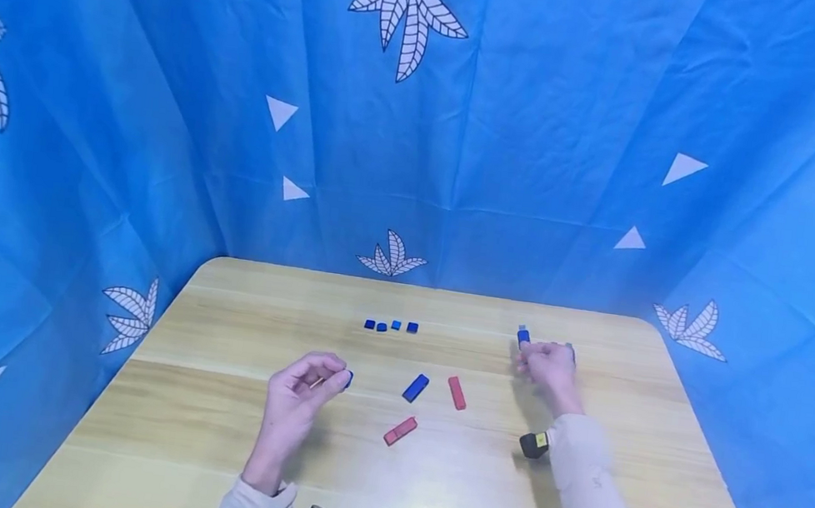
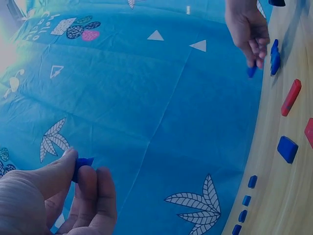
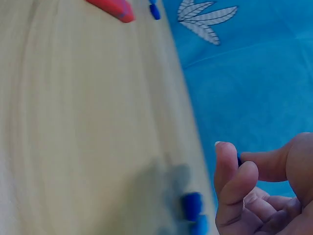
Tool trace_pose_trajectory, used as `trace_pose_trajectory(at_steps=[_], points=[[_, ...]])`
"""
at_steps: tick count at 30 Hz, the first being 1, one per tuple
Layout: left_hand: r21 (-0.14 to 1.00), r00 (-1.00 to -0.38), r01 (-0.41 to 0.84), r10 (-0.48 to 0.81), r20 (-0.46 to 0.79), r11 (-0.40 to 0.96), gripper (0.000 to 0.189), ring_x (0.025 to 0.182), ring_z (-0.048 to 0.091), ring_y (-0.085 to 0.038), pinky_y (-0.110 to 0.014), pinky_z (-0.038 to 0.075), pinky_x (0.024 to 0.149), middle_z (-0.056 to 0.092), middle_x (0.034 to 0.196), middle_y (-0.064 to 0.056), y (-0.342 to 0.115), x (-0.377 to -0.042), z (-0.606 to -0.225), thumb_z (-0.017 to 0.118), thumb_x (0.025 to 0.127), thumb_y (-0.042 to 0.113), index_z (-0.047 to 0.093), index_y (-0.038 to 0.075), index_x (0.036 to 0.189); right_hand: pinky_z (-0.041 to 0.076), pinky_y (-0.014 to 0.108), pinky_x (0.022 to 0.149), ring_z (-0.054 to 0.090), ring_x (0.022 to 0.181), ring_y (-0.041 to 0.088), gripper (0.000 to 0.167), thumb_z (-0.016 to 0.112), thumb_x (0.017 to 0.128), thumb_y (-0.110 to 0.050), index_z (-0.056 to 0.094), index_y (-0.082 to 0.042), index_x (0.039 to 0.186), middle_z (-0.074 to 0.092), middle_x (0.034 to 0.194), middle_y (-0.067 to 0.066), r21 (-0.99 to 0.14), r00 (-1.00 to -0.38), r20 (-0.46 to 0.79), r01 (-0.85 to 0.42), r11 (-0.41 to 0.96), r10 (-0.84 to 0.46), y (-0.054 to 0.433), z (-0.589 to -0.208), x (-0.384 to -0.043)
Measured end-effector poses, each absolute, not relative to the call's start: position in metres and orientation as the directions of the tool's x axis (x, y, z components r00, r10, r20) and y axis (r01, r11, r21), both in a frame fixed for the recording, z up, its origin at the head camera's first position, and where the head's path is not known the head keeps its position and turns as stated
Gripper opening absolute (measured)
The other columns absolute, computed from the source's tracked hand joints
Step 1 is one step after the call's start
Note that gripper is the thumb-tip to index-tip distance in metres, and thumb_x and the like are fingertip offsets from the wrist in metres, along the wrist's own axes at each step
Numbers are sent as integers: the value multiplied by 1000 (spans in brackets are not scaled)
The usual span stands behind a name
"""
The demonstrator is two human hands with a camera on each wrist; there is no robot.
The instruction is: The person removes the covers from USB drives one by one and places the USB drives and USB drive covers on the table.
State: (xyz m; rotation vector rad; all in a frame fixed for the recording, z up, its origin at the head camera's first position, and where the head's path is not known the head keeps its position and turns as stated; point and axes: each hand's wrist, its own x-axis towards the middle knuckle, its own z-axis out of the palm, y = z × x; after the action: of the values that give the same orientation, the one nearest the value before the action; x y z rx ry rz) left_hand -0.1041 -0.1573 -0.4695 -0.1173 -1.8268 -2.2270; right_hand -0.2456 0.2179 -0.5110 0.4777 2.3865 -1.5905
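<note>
In the head view my left hand [image 1: 304, 397] is above the left part of the table, pinching a small blue piece [image 2: 82, 169] between thumb and fingers; the fingers hide most of it. Farther back on the right, my right hand [image 1: 548, 366] grips a blue USB stick [image 1: 523, 336] whose metal plug points away from me. Close beside that hand, partly hidden, more blue pieces [image 3: 192, 205] lie on the table. Between the hands lie a blue stick [image 1: 416, 387], a red stick [image 1: 456, 393] and a second red stick [image 1: 401, 430].
Several small blue caps [image 1: 396, 326] form a row near the back of the wooden table [image 1: 236, 301]. A blue patterned curtain [image 1: 542, 135] hangs behind and beside the table. Dark camera mounts [image 1: 533, 445] sit at my wrists.
</note>
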Motion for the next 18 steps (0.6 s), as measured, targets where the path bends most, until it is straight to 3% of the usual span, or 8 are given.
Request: trace_pose_trajectory(at_steps=[2,6,9,15,18], points=[[955,-965,244,-137,222,-171,13,87,71,-13,-25,62,80,69,100,-3,-157,-104,-470,74,86,-5,72,2,97,56,30,68,70,80,17,36,55,104,-25,63,0,129,76,110,15,-831,-903,-404,430,353,147,215,-520,-248],[959,-970,232,-113,216,-162,16,85,73,-11,-26,63,80,68,101,-1,-156,-104,-472,73,86,-8,69,-10,101,56,28,66,72,75,13,34,57,103,-25,64,1,124,78,106,12,-819,-885,-435,466,336,166,211,-532,-250],[966,-973,214,-113,199,-146,18,83,74,-10,-27,63,79,68,100,1,-155,-104,-472,73,85,-8,68,-15,102,54,26,59,73,71,11,32,59,103,-23,65,3,121,79,103,12,-825,-886,-429,464,322,175,210,-536,-251],[976,-974,192,-138,178,-98,13,82,74,-11,-27,63,79,72,102,-6,-153,-105,-473,77,84,-4,75,-3,97,51,24,56,71,68,11,30,61,101,-26,68,1,114,79,87,5,-821,-884,-434,468,328,174,209,-539,-250],[979,-974,192,-136,181,-70,13,84,76,-11,-27,63,80,75,104,-6,-153,-105,-473,77,84,-3,75,-3,97,51,25,57,70,66,12,29,62,101,-27,70,0,110,77,80,3,-815,-880,-440,475,333,178,210,-540,-249]])
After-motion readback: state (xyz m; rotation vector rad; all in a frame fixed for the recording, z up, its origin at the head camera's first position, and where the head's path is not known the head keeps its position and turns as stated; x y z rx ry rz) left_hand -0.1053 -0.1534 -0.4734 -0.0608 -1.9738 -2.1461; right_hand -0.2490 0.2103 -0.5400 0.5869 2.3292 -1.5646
